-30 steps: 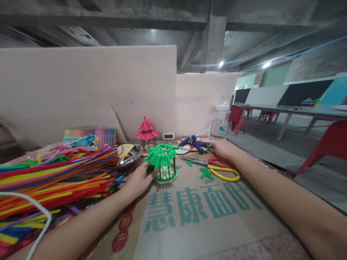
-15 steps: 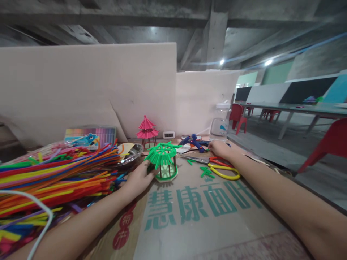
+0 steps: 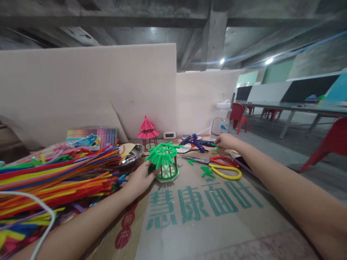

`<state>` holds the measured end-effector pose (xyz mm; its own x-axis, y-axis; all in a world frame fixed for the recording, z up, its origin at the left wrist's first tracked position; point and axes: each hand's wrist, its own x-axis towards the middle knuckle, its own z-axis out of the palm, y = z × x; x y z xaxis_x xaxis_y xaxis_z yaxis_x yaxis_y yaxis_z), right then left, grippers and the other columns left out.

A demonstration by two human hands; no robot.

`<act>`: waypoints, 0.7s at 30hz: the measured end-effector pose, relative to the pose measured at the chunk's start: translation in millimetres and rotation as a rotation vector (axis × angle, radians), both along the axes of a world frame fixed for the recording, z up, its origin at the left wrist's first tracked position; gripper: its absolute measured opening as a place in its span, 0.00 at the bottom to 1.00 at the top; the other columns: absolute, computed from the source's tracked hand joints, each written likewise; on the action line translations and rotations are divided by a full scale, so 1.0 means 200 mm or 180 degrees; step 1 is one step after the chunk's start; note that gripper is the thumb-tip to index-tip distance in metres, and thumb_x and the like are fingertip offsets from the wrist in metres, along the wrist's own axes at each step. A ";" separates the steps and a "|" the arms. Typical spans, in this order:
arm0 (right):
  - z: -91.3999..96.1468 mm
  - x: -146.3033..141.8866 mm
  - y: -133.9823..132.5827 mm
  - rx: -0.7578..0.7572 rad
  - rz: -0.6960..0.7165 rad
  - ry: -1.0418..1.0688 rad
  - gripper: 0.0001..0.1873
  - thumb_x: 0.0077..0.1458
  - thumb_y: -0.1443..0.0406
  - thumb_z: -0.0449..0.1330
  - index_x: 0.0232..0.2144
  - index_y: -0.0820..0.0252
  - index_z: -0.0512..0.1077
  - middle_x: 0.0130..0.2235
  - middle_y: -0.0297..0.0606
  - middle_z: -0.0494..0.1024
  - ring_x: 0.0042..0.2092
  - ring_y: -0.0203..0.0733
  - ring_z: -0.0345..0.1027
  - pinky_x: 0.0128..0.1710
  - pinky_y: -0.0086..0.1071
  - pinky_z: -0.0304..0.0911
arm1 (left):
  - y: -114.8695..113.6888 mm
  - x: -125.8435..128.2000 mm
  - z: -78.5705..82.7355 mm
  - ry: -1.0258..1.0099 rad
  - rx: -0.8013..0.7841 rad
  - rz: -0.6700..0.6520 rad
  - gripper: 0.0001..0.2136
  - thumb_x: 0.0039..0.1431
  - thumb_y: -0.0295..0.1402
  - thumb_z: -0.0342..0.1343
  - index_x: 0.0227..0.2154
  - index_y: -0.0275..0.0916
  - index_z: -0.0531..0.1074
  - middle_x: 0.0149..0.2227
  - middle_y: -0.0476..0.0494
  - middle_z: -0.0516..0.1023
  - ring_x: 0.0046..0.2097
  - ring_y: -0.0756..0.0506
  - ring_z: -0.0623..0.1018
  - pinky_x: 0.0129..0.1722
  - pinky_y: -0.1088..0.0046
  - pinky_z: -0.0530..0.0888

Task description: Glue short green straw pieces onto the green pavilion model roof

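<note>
A small pavilion model (image 3: 163, 155) with a green pipe-cleaner roof, brown posts and a green-edged base stands on the cardboard. My left hand (image 3: 141, 177) grips it at its left side, thumb by the base, other fingers partly hidden behind. Farther right, my right hand (image 3: 228, 141) pinches a short green pipe-cleaner piece (image 3: 216, 149), just above the board. Below that hand lie scissors (image 3: 225, 172) with red and yellow handles. More cut green pieces (image 3: 207, 172) are scattered left of the handles. A blue glue gun (image 3: 195, 142) rests behind the scissors.
Bundles of coloured pipe cleaners (image 3: 59, 177) cover the left side, with a metal bowl (image 3: 132, 156) and a marker set (image 3: 93, 136) behind. A pink pavilion (image 3: 148, 131), a small digital clock (image 3: 169, 135) and a clear water bottle (image 3: 221, 122) stand along the back partition.
My right hand has lifted and shifted slightly right from beside the glue gun, and a green piece now shows at its fingertips. The left hand stays at the green pavilion.
</note>
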<state>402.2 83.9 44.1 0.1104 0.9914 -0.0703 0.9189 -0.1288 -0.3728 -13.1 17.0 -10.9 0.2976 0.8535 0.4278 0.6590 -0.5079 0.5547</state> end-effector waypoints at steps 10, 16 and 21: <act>0.02 -0.19 -0.25 0.1093 0.0464 0.0294 0.03 0.56 0.67 0.59 0.30 0.58 0.68 0.29 0.37 0.77 0.29 0.39 0.70 0.28 0.28 0.59 | -0.04 0.02 0.02 0.0000 -0.0063 0.0043 0.16 0.61 0.42 0.56 0.49 0.42 0.73 0.47 0.41 0.82 0.55 0.37 0.77 0.57 0.58 0.73; -0.10 -0.46 -0.46 0.1485 0.0775 0.1953 0.13 0.63 0.53 0.49 0.35 0.54 0.61 0.20 0.25 0.65 0.21 0.37 0.59 0.22 0.29 0.55 | -0.04 0.02 0.03 -0.0012 -0.0040 -0.0112 0.16 0.62 0.40 0.55 0.50 0.41 0.73 0.50 0.40 0.80 0.56 0.38 0.76 0.59 0.58 0.71; -0.13 -0.69 -0.61 0.1348 0.1089 0.3334 0.18 0.59 0.49 0.58 0.40 0.54 0.61 0.27 0.29 0.76 0.24 0.37 0.69 0.25 0.30 0.64 | -0.07 0.04 0.07 0.0135 0.0064 -0.0269 0.17 0.63 0.38 0.53 0.54 0.41 0.70 0.55 0.39 0.77 0.58 0.37 0.75 0.61 0.54 0.69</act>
<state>264.3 -38.9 17.9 -0.0816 0.9243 0.3728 0.1021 0.3799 -0.9194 -5.5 2.8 3.3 0.3864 0.8160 0.4300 0.6361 -0.5733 0.5164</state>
